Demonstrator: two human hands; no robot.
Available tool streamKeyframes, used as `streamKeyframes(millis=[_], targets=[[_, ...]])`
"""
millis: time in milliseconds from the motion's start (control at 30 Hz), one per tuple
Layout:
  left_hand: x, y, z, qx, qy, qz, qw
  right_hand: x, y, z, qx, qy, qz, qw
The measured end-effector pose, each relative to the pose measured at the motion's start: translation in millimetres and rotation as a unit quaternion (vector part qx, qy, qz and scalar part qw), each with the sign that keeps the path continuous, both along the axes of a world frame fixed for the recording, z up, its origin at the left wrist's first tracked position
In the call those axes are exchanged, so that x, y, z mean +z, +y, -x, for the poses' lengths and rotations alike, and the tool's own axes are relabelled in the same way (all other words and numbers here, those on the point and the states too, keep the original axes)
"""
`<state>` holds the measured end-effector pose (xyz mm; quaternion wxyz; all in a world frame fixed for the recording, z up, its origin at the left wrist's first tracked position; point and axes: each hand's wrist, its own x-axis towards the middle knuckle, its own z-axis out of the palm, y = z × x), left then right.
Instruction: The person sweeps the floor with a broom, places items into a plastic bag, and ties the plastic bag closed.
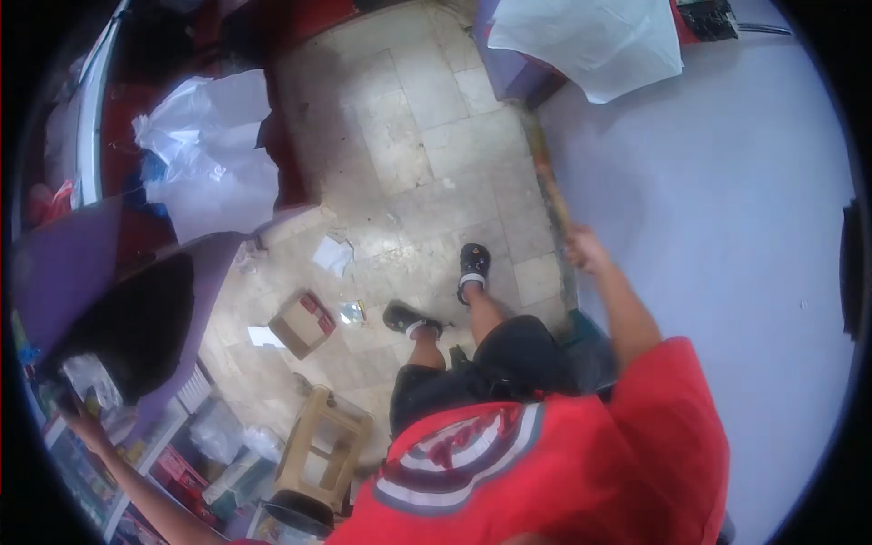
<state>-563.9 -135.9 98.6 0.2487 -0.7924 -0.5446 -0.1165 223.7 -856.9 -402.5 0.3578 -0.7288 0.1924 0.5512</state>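
My right hand (586, 249) is wrapped round a long yellowish-brown stick (550, 186), which runs up along the edge of the pale wall; its far end is blurred. On the far left, my left hand (84, 427) reaches out to the shelving beside a clear plastic bag (93, 380) and a dark edge. Its fingers are small and blurred, so I cannot make out whether they grip anything. Between my arms are my red shirt, dark shorts and black clogs on the tiled floor.
An open cardboard box (302, 325), a white paper (333, 255) and a shiny wrapper (351, 312) lie on the floor. A tan plastic stool (320, 445) stands near my left side. White sheeting (213, 150) covers things at upper left, and another white sheet (590, 41) hangs at upper right.
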Motion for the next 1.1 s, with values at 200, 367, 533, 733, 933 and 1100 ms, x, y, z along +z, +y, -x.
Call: streamKeyframes(millis=[200, 367, 533, 733, 933, 1100], targets=[[-7.1, 16.1, -13.2, -0.102, -0.053, -0.012, 0.993, 38.0, 100.8, 220.4, 0.251, 0.035, -0.015, 0.967], [-7.0, 24.2, -7.9, -0.129, 0.020, -0.053, 0.990, 104.8, 75.5, 174.3, 0.161, 0.017, -0.126, 0.979], [-6.4, 35.1, -7.8, -0.148, 0.011, -0.104, 0.983, 24.1, 238.3, 52.3, 0.183, -0.143, -0.135, 0.963], [-3.0, 51.4, 8.2, -0.159, -0.018, -0.050, 0.986, -117.3, 312.9, 244.8, 0.492, -0.261, -0.030, 0.830], [-17.4, 56.0, -5.8, -0.091, 0.024, -0.131, 0.987, -17.3, 147.1, 332.8, 0.369, 0.007, -0.176, 0.913], [-12.3, 69.6, -1.2, -0.155, 0.046, -0.135, 0.978, 125.3, 20.0, 193.8, 0.084, -0.110, -0.043, 0.989]])
